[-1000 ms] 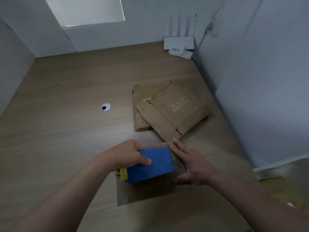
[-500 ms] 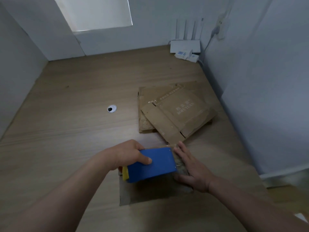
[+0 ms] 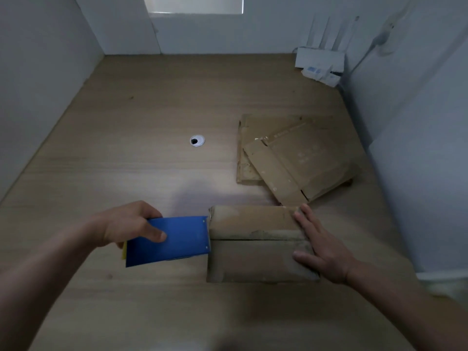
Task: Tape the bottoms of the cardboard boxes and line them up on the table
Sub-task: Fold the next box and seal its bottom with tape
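A cardboard box lies bottom up on the wooden table, its two flaps meeting in a seam across the middle. My right hand rests flat on the box's right end, fingers spread. My left hand grips a blue tape dispenser with a yellow edge, held just off the box's left side, its right edge touching the box. Behind the box lies a pile of flattened cardboard boxes.
A round cable hole sits in the tabletop to the left of the flat pile. A white router with antennas and a small white box stand in the far right corner. Grey partition walls close the table on the left, back and right.
My left hand has drawn the blue dispenser leftward off the top of the box, uncovering the box's seam. My right hand stays on the box's right end. The camera has shifted.
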The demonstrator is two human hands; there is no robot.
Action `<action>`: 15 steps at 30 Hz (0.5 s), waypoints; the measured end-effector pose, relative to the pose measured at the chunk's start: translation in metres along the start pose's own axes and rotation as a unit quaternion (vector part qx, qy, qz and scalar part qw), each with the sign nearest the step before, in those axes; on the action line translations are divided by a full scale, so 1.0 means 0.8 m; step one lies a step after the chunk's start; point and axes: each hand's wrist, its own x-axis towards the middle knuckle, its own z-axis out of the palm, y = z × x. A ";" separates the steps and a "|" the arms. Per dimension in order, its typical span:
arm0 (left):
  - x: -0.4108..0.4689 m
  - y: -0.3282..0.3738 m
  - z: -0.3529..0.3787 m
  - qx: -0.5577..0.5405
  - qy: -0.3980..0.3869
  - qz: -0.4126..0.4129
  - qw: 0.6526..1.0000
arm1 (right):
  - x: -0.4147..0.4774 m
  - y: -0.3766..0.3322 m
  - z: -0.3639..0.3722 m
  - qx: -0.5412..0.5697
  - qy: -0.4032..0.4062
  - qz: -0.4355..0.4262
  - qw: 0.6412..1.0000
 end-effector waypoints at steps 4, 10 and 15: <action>0.006 -0.025 0.008 -0.034 -0.005 0.023 0.999 | 0.000 -0.003 0.001 -0.010 -0.001 0.009 1.000; 0.013 -0.040 0.008 -0.041 -0.003 0.055 0.998 | 0.000 -0.005 -0.003 -0.025 -0.009 0.015 1.000; 0.017 -0.043 0.002 -0.040 -0.012 0.074 0.996 | -0.002 -0.008 -0.006 -0.032 -0.006 0.019 0.999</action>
